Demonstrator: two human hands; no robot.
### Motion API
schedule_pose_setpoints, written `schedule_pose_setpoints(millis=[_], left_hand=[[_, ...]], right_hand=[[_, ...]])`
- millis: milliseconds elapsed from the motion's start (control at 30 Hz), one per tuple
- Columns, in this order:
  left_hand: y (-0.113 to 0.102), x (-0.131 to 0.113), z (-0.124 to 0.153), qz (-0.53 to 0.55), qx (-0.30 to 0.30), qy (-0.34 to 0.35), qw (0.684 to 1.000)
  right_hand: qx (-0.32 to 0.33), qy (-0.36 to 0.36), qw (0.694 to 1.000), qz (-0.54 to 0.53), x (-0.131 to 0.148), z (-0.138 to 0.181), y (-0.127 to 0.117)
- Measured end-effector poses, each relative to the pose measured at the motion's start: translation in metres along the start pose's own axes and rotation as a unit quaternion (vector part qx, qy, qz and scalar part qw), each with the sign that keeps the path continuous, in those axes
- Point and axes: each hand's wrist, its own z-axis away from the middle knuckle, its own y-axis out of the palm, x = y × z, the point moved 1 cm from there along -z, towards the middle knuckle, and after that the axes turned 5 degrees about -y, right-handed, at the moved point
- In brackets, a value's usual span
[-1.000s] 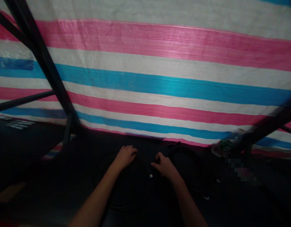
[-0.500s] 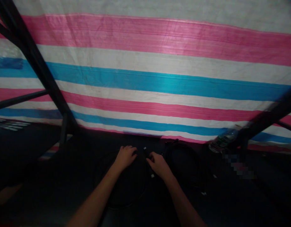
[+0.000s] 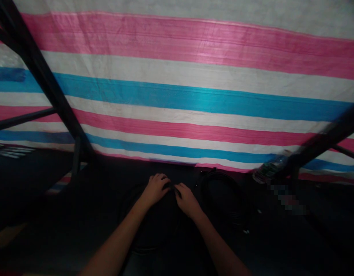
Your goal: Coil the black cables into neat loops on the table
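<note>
My left hand [image 3: 157, 188] is closed at the far side of a loosely coiled black cable [image 3: 145, 251], its fingers curled round a dark part of it. Close by on the right, my right hand [image 3: 186, 198] pinches a short dark length between thumb and fingers. The two hands nearly meet, and this dark piece spans the small gap between them. It looks like part of the cable, but poor light hides the detail. A second black cable coil [image 3: 204, 191] lies just right of my right hand.
A clear plastic bottle [image 3: 267, 171] lies by the right metal leg [image 3: 323, 145]. Behind the dark surface hangs a striped tarp [image 3: 194, 103]. A slanted black frame [image 3: 50, 92] stands at left, near several pale strips [image 3: 14, 152]. Small white pieces [image 3: 246, 231] lie near the second coil.
My hands have come closer together, and the dark piece now runs between them. The white tips seen beside my right hand earlier no longer show.
</note>
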Motion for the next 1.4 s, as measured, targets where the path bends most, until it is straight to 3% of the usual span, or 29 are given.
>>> schedule_pose_setpoints(millis=[200,400,600,667,767,833,933,1100,1200,1300,1400], left_hand=[[-0.01,0.002,0.0,-0.037,0.038,-0.011,0.999],[-0.022,0.008,-0.001,-0.041,-0.058,-0.112,0.991],[-0.026,0.0,0.002,0.001,-0.131,-0.141,0.981],[-0.03,-0.001,0.003,0.004,-0.15,-0.146,0.978],[-0.038,0.004,0.005,0.014,-0.188,-0.167,0.968],[-0.042,0.009,0.005,0.029,-0.207,-0.172,0.963],[-0.044,0.018,0.002,0.063,-0.191,-0.146,0.969],[-0.037,0.024,-0.003,0.144,-0.073,-0.084,0.983],[-0.03,0.024,-0.005,0.199,-0.026,-0.125,0.972],[-0.025,0.023,-0.006,0.266,-0.027,-0.177,0.947],[-0.024,0.024,-0.006,0.301,-0.061,-0.19,0.933]], right_hand=[[-0.001,0.021,1.0,-0.019,-0.003,-0.002,-0.002],[-0.002,0.029,0.999,-0.032,0.0,-0.001,-0.003],[-0.064,0.06,0.988,-0.125,-0.001,-0.004,-0.003],[-0.057,0.063,0.971,-0.222,0.0,-0.005,-0.002],[-0.002,0.077,0.914,-0.397,0.005,-0.006,0.002],[-0.008,0.089,0.89,-0.447,0.007,-0.006,0.003],[-0.082,0.123,0.889,-0.433,0.003,-0.009,-0.001],[-0.143,0.167,0.891,-0.398,-0.023,-0.012,-0.015],[-0.169,0.151,0.91,-0.347,-0.032,-0.011,-0.024],[-0.157,0.138,0.922,-0.327,-0.032,-0.009,-0.028],[-0.115,0.15,0.896,-0.402,-0.027,-0.008,-0.028]])
